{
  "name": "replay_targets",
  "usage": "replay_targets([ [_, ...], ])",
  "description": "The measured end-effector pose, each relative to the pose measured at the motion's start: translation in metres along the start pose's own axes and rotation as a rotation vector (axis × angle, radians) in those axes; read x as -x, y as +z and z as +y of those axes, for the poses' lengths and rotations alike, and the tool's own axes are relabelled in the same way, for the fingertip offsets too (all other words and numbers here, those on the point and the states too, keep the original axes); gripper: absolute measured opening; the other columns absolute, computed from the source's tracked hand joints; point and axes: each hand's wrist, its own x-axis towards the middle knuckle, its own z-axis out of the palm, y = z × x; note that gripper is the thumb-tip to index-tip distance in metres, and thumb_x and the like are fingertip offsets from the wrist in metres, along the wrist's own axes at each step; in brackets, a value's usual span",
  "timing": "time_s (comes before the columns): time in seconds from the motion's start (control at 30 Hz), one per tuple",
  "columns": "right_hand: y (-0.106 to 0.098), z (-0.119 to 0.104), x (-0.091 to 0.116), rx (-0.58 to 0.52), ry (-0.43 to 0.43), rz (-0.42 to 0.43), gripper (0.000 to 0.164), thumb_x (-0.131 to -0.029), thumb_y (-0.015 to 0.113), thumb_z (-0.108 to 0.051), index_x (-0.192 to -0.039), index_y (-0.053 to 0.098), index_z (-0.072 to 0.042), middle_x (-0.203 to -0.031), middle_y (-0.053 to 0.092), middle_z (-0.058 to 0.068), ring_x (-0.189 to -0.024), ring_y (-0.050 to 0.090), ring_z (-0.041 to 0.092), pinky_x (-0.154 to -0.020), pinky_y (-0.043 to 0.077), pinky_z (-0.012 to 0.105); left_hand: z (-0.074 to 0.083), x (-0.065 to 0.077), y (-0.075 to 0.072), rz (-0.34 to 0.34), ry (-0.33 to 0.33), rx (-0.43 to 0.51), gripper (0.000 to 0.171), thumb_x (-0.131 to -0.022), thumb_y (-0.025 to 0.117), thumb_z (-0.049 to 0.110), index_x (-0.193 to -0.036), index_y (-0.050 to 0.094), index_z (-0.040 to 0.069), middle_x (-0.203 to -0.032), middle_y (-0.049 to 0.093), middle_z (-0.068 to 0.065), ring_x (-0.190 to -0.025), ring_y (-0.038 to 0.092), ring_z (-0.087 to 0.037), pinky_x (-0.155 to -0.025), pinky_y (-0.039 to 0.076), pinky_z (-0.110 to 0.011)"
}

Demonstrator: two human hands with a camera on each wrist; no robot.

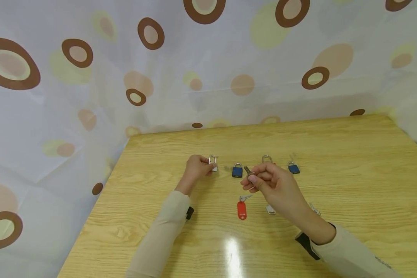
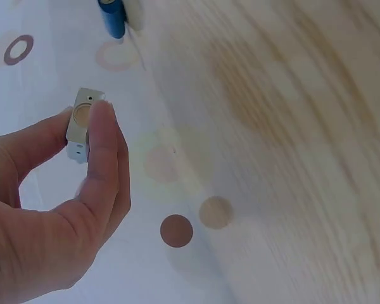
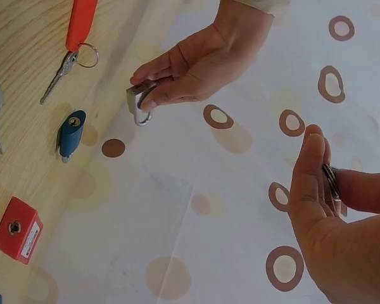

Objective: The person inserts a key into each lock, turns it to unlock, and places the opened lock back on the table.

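In the head view my left hand (image 1: 196, 168) pinches a small silver padlock (image 1: 214, 168) by its body, its shackle pointing up. The left wrist view shows the underside of this padlock (image 2: 81, 126) between thumb and fingers. My right hand (image 1: 277, 184) holds a key (image 1: 248, 170) between thumb and fingers, its blade pointing up and left, apart from the padlock. From the right wrist, only metal rings (image 3: 331, 182) show in that grip. A blue padlock (image 1: 237, 171) stands on the table between the hands.
Behind the right hand is a red padlock (image 3: 19, 229), with another blue padlock (image 1: 293, 168) to its right. Nearer lie a key with a red tag (image 1: 241, 210), a silver key (image 1: 271, 209) and another key (image 1: 314, 209). A patterned sheet (image 1: 208, 69) hangs behind the wooden table (image 1: 125, 216).
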Motion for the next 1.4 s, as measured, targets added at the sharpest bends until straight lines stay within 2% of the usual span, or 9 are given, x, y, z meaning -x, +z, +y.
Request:
replay_targets([
  [0.17,-0.001,0.002,0.0,-0.014,-0.031,0.007,0.007,-0.095,0.056,0.002,-0.1,0.055,0.007,-0.093,0.07,0.019,-0.079,0.07,0.014,-0.071,0.057,0.032,0.004,0.008,-0.006,-0.016,0.007,0.198,0.03,-0.092,0.063,0.0,-0.117,0.058,-0.015,-0.106,0.062,-0.024,-0.095,0.067,-0.034,-0.084,0.054,-0.038],
  [0.33,-0.002,0.003,-0.001,-0.024,-0.098,0.035,0.004,-0.094,0.057,0.004,-0.095,0.055,0.008,-0.09,0.07,0.019,-0.079,0.07,0.014,-0.071,0.056,0.031,0.015,0.02,-0.011,-0.093,0.052,0.381,0.036,-0.094,0.057,-0.004,-0.127,0.05,-0.015,-0.114,0.058,-0.027,-0.107,0.062,-0.038,-0.092,0.05,-0.04],
  [0.43,-0.003,0.002,-0.001,-0.029,-0.112,0.044,0.006,-0.094,0.057,0.002,-0.094,0.056,0.008,-0.09,0.069,0.017,-0.081,0.069,0.014,-0.073,0.056,0.031,0.024,0.029,-0.014,-0.12,0.075,0.449,0.037,-0.094,0.057,-0.003,-0.129,0.05,-0.014,-0.116,0.058,-0.027,-0.105,0.064,-0.034,-0.093,0.049,-0.04],
  [0.6,-0.002,-0.004,-0.004,-0.051,-0.1,0.051,0.01,-0.096,0.057,-0.003,-0.094,0.058,0.007,-0.087,0.069,0.015,-0.077,0.069,0.016,-0.07,0.056,0.031,0.04,0.044,-0.017,-0.12,0.105,0.526,0.038,-0.094,0.06,0.002,-0.129,0.052,-0.01,-0.117,0.06,-0.023,-0.095,0.066,-0.022,-0.09,0.051,-0.034],
  [0.8,0.002,-0.01,-0.007,-0.073,-0.069,0.066,0.013,-0.095,0.059,-0.005,-0.093,0.062,0.008,-0.082,0.068,0.014,-0.071,0.068,0.019,-0.065,0.057,0.031,0.057,0.06,-0.016,-0.147,0.111,0.723,0.042,-0.095,0.06,0.004,-0.132,0.048,-0.01,-0.125,0.054,-0.021,-0.096,0.064,-0.017,-0.093,0.049,-0.031],
  [0.9,0.003,-0.012,-0.008,-0.085,-0.046,0.074,0.015,-0.095,0.06,-0.006,-0.094,0.064,0.008,-0.081,0.068,0.017,-0.069,0.068,0.02,-0.064,0.057,0.031,0.065,0.067,-0.015,-0.15,0.104,0.815,0.033,-0.094,0.06,0.003,-0.124,0.055,-0.01,-0.119,0.058,-0.017,-0.092,0.064,-0.015,-0.091,0.05,-0.029],
  [1.07,0.006,-0.02,-0.009,-0.111,-0.001,0.068,0.02,-0.095,0.062,-0.011,-0.093,0.063,0.008,-0.08,0.068,0.014,-0.067,0.067,0.018,-0.062,0.057,0.031,0.077,0.079,-0.012,-0.134,0.105,0.923,0.008,-0.094,0.061,0.004,-0.097,0.066,-0.001,-0.092,0.068,-0.007,-0.079,0.065,-0.012,-0.078,0.053,-0.022],
  [1.2,0.007,-0.026,-0.008,-0.128,0.028,0.066,0.022,-0.095,0.062,-0.014,-0.092,0.062,0.008,-0.077,0.068,0.01,-0.064,0.066,0.017,-0.059,0.056,0.032,0.086,0.088,-0.008,-0.148,0.146,0.962,0.012,-0.095,0.059,0.004,-0.085,0.066,0.005,-0.082,0.067,-0.002,-0.072,0.062,-0.01,-0.072,0.052,-0.019],
  [1.4,0.01,-0.033,-0.006,-0.148,0.022,0.068,0.02,-0.094,0.063,-0.011,-0.091,0.061,0.008,-0.074,0.068,0.01,-0.062,0.066,0.017,-0.058,0.056,0.033,0.096,0.1,0.0,-0.149,0.192,0.992,0.014,-0.095,0.059,0.004,-0.082,0.062,0.006,-0.08,0.062,-0.002,-0.072,0.058,-0.011,-0.069,0.05,-0.019],
])
